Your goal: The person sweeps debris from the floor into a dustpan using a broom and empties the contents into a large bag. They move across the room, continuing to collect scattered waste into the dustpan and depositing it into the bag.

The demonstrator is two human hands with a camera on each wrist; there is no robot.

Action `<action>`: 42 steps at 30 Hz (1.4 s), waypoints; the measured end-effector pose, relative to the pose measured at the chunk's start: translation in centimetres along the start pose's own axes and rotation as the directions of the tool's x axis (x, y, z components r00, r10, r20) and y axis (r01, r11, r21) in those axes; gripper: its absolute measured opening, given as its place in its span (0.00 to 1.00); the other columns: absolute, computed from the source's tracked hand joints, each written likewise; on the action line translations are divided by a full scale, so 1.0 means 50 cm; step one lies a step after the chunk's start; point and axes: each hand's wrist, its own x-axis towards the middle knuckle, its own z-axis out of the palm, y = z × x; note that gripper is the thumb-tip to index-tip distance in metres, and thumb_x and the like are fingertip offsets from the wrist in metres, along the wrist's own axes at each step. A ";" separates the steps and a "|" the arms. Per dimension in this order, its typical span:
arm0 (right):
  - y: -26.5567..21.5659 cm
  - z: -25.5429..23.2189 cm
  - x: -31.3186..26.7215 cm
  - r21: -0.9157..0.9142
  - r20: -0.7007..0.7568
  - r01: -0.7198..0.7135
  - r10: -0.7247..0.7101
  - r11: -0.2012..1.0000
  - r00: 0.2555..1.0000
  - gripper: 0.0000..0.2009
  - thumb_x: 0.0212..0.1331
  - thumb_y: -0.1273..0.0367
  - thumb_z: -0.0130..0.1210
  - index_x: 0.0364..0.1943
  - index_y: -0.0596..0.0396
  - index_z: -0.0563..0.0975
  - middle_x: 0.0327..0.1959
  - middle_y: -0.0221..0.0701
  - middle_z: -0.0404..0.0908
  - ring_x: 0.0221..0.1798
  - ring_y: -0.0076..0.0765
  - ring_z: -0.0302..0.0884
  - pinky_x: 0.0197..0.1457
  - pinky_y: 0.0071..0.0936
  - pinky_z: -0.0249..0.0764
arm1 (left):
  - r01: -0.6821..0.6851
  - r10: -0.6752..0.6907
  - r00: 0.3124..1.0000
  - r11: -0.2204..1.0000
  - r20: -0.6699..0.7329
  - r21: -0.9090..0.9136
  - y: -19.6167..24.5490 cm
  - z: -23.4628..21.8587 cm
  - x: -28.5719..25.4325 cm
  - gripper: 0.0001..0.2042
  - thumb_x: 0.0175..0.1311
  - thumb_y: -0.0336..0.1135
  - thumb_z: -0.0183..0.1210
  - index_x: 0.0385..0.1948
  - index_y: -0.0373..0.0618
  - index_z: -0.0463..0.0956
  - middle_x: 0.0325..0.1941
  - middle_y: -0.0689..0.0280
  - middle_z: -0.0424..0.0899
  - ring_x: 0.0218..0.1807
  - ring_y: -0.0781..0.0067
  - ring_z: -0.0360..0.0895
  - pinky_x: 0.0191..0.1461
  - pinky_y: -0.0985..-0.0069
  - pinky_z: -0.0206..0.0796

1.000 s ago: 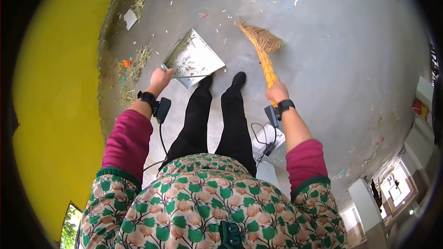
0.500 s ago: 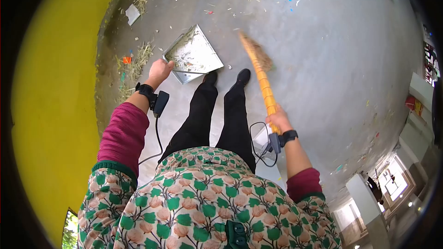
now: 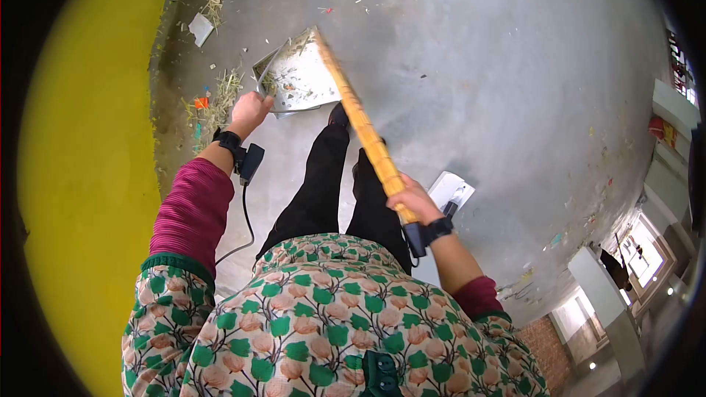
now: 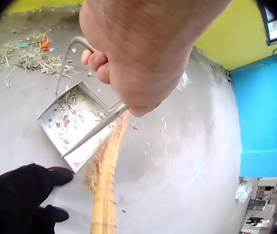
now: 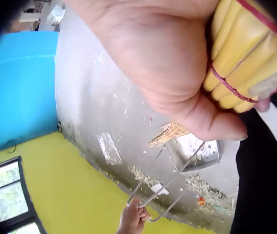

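Observation:
My left hand (image 3: 251, 112) grips the bent metal handle of a dustpan (image 3: 301, 77), which rests on the floor with debris inside. In the left wrist view, the fingers of the left hand (image 4: 133, 73) curl round that handle. My right hand (image 3: 416, 200) holds the yellow handle of a straw broom (image 3: 360, 119), slanting up and left to the dustpan's open edge. The broom head (image 4: 97, 168) lies against that edge in the left wrist view. Close up in the right wrist view, the right hand (image 5: 163, 63) wraps the bound handle end.
Straw piles (image 3: 220, 99), an orange scrap (image 3: 201, 103) and a white piece (image 3: 200, 29) lie along the yellow wall (image 3: 81, 154). My feet stand just below the dustpan. A white object (image 3: 450, 191) is on the floor beside my right leg. Blue specks dot the floor higher up.
The broom has swung left from the floor at right to the dustpan's edge. My right hand has moved down and slightly left. The left hand still holds the dustpan, nearly in place.

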 end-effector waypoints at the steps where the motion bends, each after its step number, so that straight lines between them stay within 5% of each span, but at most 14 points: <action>1: 0.004 -0.030 -0.015 -0.013 -0.056 -0.079 0.078 0.997 0.995 0.23 0.26 0.80 0.49 0.38 0.57 0.65 0.24 0.29 0.67 0.20 0.26 0.67 0.22 0.21 0.65 | -0.011 0.011 1.000 1.000 0.002 0.001 -0.008 -0.001 0.006 0.19 0.43 0.46 0.44 0.17 0.35 0.73 0.25 0.49 0.73 0.32 0.53 0.71 0.38 0.66 0.62; 8: 0.017 -0.023 0.098 0.211 -0.021 -0.192 0.201 0.958 0.979 0.10 0.28 0.75 0.50 0.22 0.60 0.67 0.13 0.31 0.66 0.13 0.29 0.65 0.15 0.22 0.64 | -0.073 0.073 0.993 0.997 -0.093 0.003 -0.046 0.009 0.031 0.19 0.42 0.45 0.44 0.16 0.35 0.72 0.20 0.49 0.72 0.27 0.51 0.71 0.36 0.65 0.63; 15: -0.068 0.064 0.064 -0.182 -0.046 0.089 -0.099 0.979 0.994 0.24 0.25 0.76 0.52 0.37 0.60 0.65 0.19 0.33 0.69 0.16 0.28 0.68 0.19 0.22 0.65 | -0.080 0.076 0.992 0.996 -0.100 -0.038 -0.063 0.008 0.026 0.19 0.41 0.46 0.45 0.12 0.34 0.71 0.17 0.49 0.71 0.26 0.51 0.71 0.33 0.65 0.63; 17: -0.015 0.019 0.062 -0.385 -0.104 0.239 -0.299 0.891 0.948 0.29 0.25 0.76 0.52 0.43 0.59 0.63 0.22 0.34 0.70 0.19 0.27 0.69 0.21 0.21 0.66 | -0.016 0.012 0.998 0.998 -0.062 -0.055 -0.056 0.001 0.031 0.19 0.41 0.47 0.46 0.12 0.35 0.71 0.17 0.49 0.71 0.25 0.52 0.71 0.33 0.66 0.62; 19: -0.002 -0.036 0.026 -0.271 -0.108 0.012 -0.043 0.962 0.993 0.29 0.25 0.75 0.53 0.44 0.57 0.63 0.25 0.34 0.70 0.23 0.28 0.70 0.21 0.21 0.67 | -0.026 0.024 0.998 0.999 -0.058 -0.035 -0.064 0.010 0.042 0.19 0.41 0.47 0.47 0.13 0.35 0.71 0.18 0.49 0.72 0.26 0.53 0.71 0.33 0.66 0.63; 27: -0.015 -0.209 -0.074 -0.210 -0.420 -0.121 0.022 0.970 0.907 0.20 0.28 0.78 0.50 0.35 0.57 0.66 0.21 0.28 0.67 0.20 0.26 0.67 0.19 0.21 0.67 | -0.136 0.135 0.991 0.989 -0.017 -0.065 0.032 0.022 0.050 0.18 0.40 0.47 0.50 0.17 0.36 0.73 0.22 0.50 0.73 0.30 0.55 0.72 0.36 0.69 0.63; 29: 0.002 -0.243 -0.071 -0.248 -0.559 -0.098 -0.060 0.964 0.827 0.21 0.27 0.75 0.53 0.35 0.57 0.66 0.21 0.33 0.71 0.20 0.31 0.70 0.22 0.24 0.68 | 0.048 -0.049 0.999 0.976 0.003 -0.214 0.073 0.012 0.047 0.18 0.41 0.46 0.50 0.19 0.36 0.73 0.24 0.50 0.74 0.31 0.56 0.72 0.36 0.69 0.63; 31: 0.009 -0.268 -0.065 -0.253 -0.528 -0.016 -0.125 0.967 0.840 0.22 0.27 0.75 0.53 0.37 0.56 0.65 0.22 0.32 0.70 0.21 0.29 0.69 0.22 0.23 0.67 | -0.039 0.049 0.997 0.983 0.054 -0.182 0.073 0.043 0.088 0.17 0.44 0.45 0.48 0.22 0.37 0.73 0.26 0.51 0.74 0.31 0.55 0.72 0.36 0.69 0.63; 32: 0.002 -0.279 -0.060 -0.141 -0.493 0.081 -0.141 0.987 0.858 0.24 0.27 0.75 0.53 0.38 0.56 0.64 0.24 0.33 0.69 0.22 0.28 0.69 0.23 0.23 0.67 | -0.283 0.273 0.958 0.951 0.092 0.123 0.087 0.035 0.087 0.13 0.47 0.40 0.45 0.24 0.38 0.72 0.26 0.52 0.74 0.32 0.56 0.72 0.36 0.70 0.63; 35: -0.047 -0.355 -0.013 0.081 -0.326 0.120 -0.088 0.989 0.941 0.29 0.25 0.76 0.54 0.42 0.55 0.61 0.29 0.32 0.68 0.27 0.29 0.68 0.26 0.23 0.67 | 0.021 -0.007 0.997 0.984 0.079 -0.176 0.124 0.050 0.111 0.08 0.47 0.33 0.43 0.24 0.43 0.70 0.23 0.54 0.73 0.31 0.58 0.72 0.33 0.71 0.64; 36: -0.052 -0.395 0.019 -0.092 -0.342 0.081 -0.108 0.992 0.933 0.32 0.24 0.77 0.54 0.45 0.55 0.60 0.30 0.33 0.68 0.28 0.31 0.69 0.27 0.24 0.67 | -0.369 0.377 0.925 0.867 0.045 0.335 0.143 0.037 0.098 0.06 0.48 0.30 0.41 0.22 0.44 0.68 0.19 0.56 0.72 0.29 0.61 0.72 0.29 0.73 0.64; 37: -0.054 -0.432 0.049 -0.260 -0.354 0.036 -0.130 0.965 0.926 0.35 0.24 0.77 0.54 0.48 0.55 0.58 0.31 0.33 0.69 0.29 0.33 0.69 0.29 0.24 0.67 | -0.352 0.360 0.932 0.871 0.043 0.343 0.153 0.039 0.103 0.06 0.48 0.30 0.41 0.22 0.44 0.68 0.19 0.56 0.72 0.29 0.61 0.72 0.29 0.73 0.64; 39: -0.081 -0.483 0.088 -0.372 -0.407 0.042 -0.204 0.927 0.890 0.39 0.23 0.78 0.53 0.53 0.52 0.54 0.31 0.35 0.70 0.29 0.36 0.70 0.31 0.26 0.68 | -0.168 0.169 0.985 0.986 0.033 -0.022 0.194 0.041 0.099 0.06 0.50 0.30 0.40 0.21 0.43 0.66 0.17 0.58 0.71 0.25 0.63 0.71 0.26 0.73 0.62; 42: -0.210 -0.523 0.105 -0.460 -0.405 -0.010 -0.199 0.888 0.893 0.41 0.24 0.80 0.50 0.55 0.49 0.50 0.29 0.34 0.70 0.27 0.34 0.70 0.28 0.25 0.67 | 0.184 -0.152 0.983 0.846 0.106 -0.500 0.279 0.015 0.049 0.10 0.48 0.35 0.43 0.14 0.40 0.64 0.10 0.63 0.64 0.15 0.70 0.62 0.18 0.74 0.54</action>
